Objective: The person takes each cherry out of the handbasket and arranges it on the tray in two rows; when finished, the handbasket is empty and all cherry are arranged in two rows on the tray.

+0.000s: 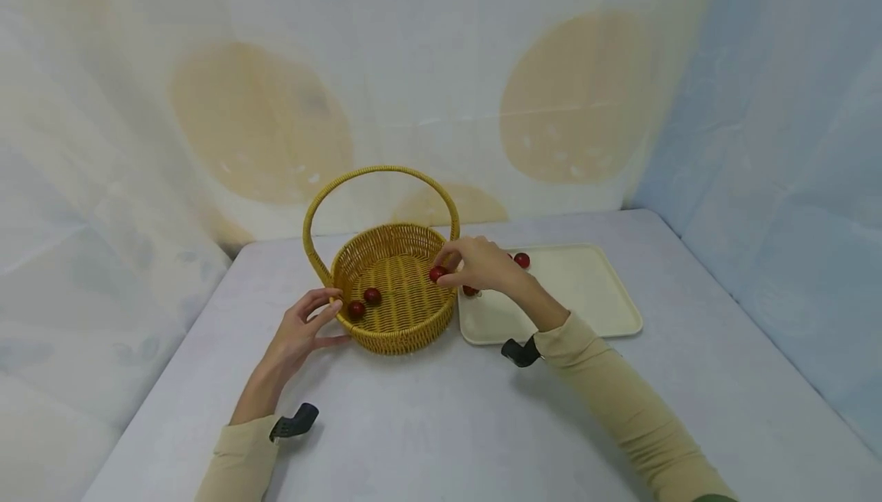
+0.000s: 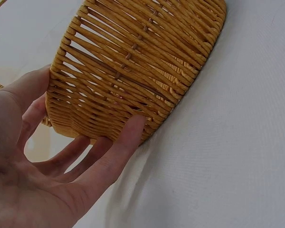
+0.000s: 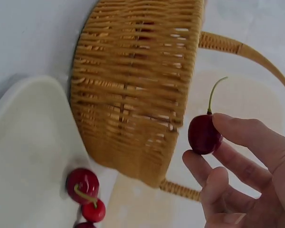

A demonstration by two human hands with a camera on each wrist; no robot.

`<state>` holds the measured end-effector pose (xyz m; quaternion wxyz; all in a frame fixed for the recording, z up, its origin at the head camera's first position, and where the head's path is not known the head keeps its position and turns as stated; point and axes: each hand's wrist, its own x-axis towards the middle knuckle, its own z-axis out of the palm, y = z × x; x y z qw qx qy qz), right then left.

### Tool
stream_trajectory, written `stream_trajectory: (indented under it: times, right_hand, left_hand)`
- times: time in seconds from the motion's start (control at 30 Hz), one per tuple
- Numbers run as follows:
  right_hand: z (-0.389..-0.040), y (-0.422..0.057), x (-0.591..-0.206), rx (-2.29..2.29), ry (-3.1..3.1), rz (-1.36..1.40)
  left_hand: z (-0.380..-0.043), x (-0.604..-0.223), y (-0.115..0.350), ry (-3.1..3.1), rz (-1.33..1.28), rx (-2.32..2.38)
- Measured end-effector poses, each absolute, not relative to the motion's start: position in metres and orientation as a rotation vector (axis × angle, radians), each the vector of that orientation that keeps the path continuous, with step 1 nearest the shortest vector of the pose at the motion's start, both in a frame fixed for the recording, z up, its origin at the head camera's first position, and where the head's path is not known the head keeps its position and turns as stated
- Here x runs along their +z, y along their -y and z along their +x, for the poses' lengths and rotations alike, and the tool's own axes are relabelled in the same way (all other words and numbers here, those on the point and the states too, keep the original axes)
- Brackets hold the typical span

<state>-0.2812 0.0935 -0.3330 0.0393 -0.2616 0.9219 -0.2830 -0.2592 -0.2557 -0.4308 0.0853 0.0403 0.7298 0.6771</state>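
A yellow wicker basket [image 1: 396,341] with a tall hoop handle stands on the table, two dark red cherries [image 1: 372,296] lying inside near its left wall. My left hand [image 1: 298,331] holds the basket's left rim, with fingers spread along the woven side [image 2: 128,61]. Between thumb and fingertips, my right hand [image 1: 482,263] pinches a dark red cherry [image 3: 204,134] with a green stem, over the basket's right rim. More cherries [image 3: 83,185] lie at the left end of a cream tray [image 1: 572,295], partly hidden by the right hand in the head view.
The tray sits close against the basket's right side. The basket's handle [image 1: 382,169] arches up at the back. Patterned cloth [image 1: 427,89] hangs behind the table [image 1: 427,425] and along both sides. A black wrist mount [image 1: 521,352] sticks out from the right sleeve.
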Motion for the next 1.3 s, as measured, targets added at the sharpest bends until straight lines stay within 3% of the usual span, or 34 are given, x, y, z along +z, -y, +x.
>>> stream_trajectory:
  times: [0.7, 1.3]
  right_hand:
    - [-0.302, -0.17, -0.36, -0.948, -2.753, -0.733]
    - [-0.318, -0.185, -0.381, -0.866, -2.658, -0.777]
  left_hand:
    - [-0.259, -0.43, 0.256, -2.199, 0.123, 2.007]
    - [-0.259, -0.43, 0.256, -2.195, 0.115, 2.003]
